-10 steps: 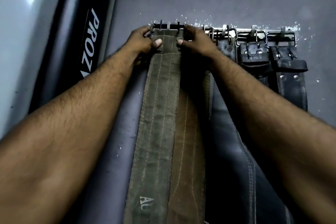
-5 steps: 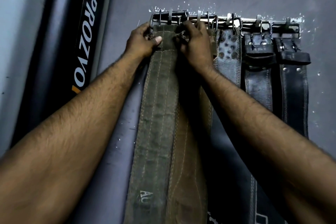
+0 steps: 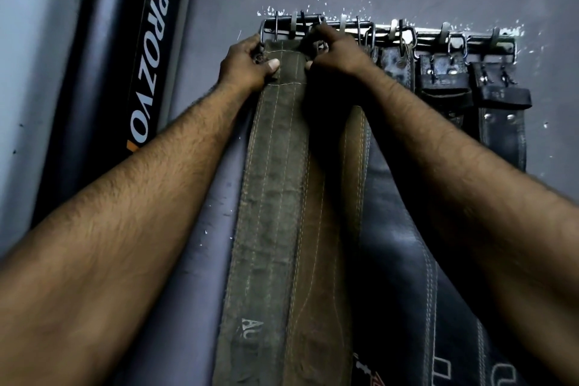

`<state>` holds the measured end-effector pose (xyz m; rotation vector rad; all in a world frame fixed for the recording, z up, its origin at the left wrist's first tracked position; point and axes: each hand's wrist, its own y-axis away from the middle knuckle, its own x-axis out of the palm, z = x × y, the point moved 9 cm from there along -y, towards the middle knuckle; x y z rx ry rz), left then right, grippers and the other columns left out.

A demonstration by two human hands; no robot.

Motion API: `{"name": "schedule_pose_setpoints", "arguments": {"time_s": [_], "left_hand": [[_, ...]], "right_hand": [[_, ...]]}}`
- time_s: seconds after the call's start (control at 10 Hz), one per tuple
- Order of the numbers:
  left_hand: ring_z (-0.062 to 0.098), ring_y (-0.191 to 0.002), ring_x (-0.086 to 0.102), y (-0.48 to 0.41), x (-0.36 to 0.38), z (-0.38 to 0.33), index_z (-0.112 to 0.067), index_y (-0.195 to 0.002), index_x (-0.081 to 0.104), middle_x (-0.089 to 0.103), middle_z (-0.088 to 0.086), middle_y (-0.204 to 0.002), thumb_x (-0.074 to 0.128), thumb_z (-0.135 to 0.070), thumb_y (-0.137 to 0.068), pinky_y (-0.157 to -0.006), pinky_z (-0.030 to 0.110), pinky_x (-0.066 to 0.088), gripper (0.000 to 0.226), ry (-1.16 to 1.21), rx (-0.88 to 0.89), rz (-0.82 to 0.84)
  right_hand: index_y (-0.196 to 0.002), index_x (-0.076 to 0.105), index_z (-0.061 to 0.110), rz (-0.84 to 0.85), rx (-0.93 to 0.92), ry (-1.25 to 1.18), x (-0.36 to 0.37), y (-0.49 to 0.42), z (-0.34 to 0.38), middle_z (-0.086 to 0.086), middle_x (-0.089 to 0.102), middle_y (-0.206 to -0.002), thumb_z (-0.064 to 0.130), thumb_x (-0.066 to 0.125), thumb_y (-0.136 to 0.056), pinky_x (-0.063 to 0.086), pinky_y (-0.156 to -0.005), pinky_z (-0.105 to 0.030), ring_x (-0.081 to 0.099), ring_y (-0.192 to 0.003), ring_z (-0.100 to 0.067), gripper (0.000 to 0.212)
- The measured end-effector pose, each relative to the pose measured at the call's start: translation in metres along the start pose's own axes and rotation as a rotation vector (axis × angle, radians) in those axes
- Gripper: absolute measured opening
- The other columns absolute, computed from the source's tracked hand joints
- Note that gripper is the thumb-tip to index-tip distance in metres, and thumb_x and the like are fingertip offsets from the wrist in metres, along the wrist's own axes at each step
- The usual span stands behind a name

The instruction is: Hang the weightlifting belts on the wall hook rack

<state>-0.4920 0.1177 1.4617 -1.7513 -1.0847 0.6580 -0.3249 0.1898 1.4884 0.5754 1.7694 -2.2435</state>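
Observation:
A long olive-green belt (image 3: 272, 185) with pale stitching hangs down the grey wall from the left end of a metal hook rack (image 3: 388, 33). My left hand (image 3: 247, 64) pinches its top left edge, thumb on the front. My right hand (image 3: 335, 52) grips its top right corner, the index finger reaching up to the rack bar. The belt's buckle is hidden behind my hands. A brown belt (image 3: 338, 207) hangs just behind it to the right.
Further right on the rack hang a wide dark belt (image 3: 404, 260), a worn grey one (image 3: 396, 64) and two black belts with buckles (image 3: 443, 80) (image 3: 501, 116). A tall dark panel with white lettering (image 3: 147, 66) stands against the wall on the left.
My right hand has slid up on the green belt's top, its finger now touching the rack bar. My left hand keeps its pinch. The view has shifted slightly.

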Motion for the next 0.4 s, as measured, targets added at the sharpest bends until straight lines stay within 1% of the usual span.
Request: {"name": "schedule_pose_setpoints", "arguments": {"time_s": [0.1,0.2,0.3,0.4], "left_hand": [[0.011,-0.114,0.062,0.004,0.0,-0.008,-0.017,-0.136,0.059,0.061,-0.011,-0.126,0.073,-0.017,-0.087,-0.101,0.018,0.047,0.051,-0.028,0.009,-0.014],[0.004,-0.115,0.054,0.005,-0.001,-0.007,-0.015,-0.143,0.051,0.055,-0.013,-0.126,0.071,-0.014,-0.09,-0.083,-0.002,0.038,0.057,-0.049,-0.004,-0.026],[0.008,-0.129,0.049,0.016,-0.006,-0.013,-0.018,-0.148,0.045,0.051,-0.003,-0.149,0.072,-0.019,-0.09,-0.1,0.011,0.034,0.064,-0.096,-0.012,-0.024],[0.02,-0.13,0.051,0.029,-0.012,0.001,-0.019,-0.153,0.035,0.039,0.001,-0.159,0.072,-0.025,-0.09,-0.09,0.026,0.053,0.073,-0.173,-0.088,-0.029]], "right_hand": [[-0.138,0.053,0.022,0.072,0.039,-0.1,0.0,0.0,0.005,-0.006,0.055,-0.119,0.002,0.054,-0.093,0.038,-0.042,-0.003,0.06,-0.078,-0.009,0.049],[-0.145,0.045,0.013,0.116,0.057,-0.085,-0.004,0.0,0.011,-0.009,0.054,-0.114,0.002,0.046,-0.1,0.04,-0.041,-0.005,0.049,-0.064,-0.002,0.046],[-0.147,0.041,0.01,0.146,0.097,-0.17,-0.01,0.014,0.019,-0.014,0.052,-0.131,-0.004,0.043,-0.1,0.039,-0.039,-0.006,0.05,-0.069,-0.005,0.049],[-0.15,0.038,0.012,0.109,0.101,-0.208,-0.007,0.028,0.017,-0.011,0.045,-0.15,-0.01,0.049,-0.097,0.048,-0.054,-0.003,0.059,-0.1,-0.015,0.059]]}}
